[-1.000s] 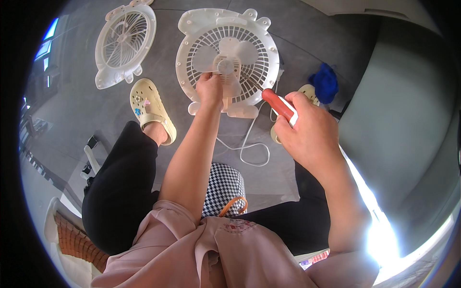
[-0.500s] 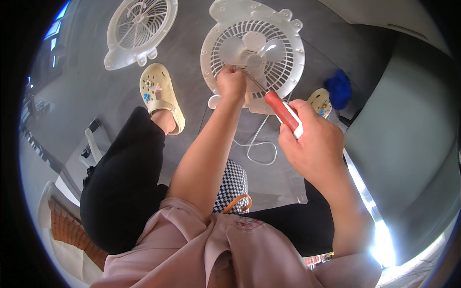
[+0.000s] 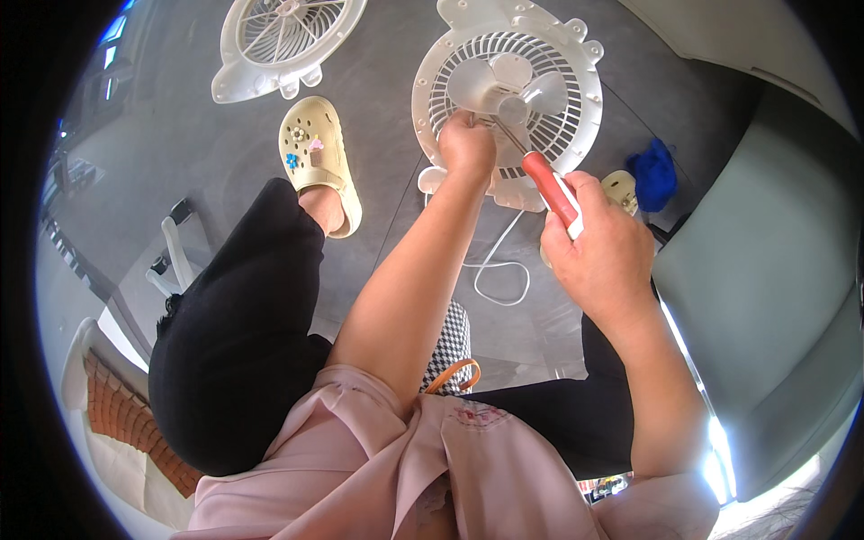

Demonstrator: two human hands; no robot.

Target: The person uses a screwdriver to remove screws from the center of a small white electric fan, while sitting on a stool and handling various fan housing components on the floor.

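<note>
A white fan half (image 3: 512,110) lies on the grey tiled floor (image 3: 387,54) between the person's feet, its clear blades facing up. Beyond the left foot's cream clog (image 3: 317,148), a matching white grille (image 3: 261,76) rests on the same floor. A blue bundle (image 3: 654,175) sits beside the other clog (image 3: 621,191), and a white cord (image 3: 504,303) curls below the fan half. Nearer the person stands a houndstooth bag (image 3: 450,346) with a tan handle (image 3: 461,369); a broad grey-green panel (image 3: 756,270) fills the right side.

The left hand (image 3: 468,148) and its forearm cross the fan half's lower side, covering part of the slats. Its fingers are bunched together by the blades, though I can't tell whether they pinch anything. The right hand (image 3: 605,247) has its fingers clamped around a red-and-white screwdriver (image 3: 547,184), the shaft slanting toward the hub.

From here the screwdriver's tip is hard to make out. The upper edge cuts off both fan parts, the right hand and blue bundle crowd the farther clog, and the left forearm hides some of the bag
</note>
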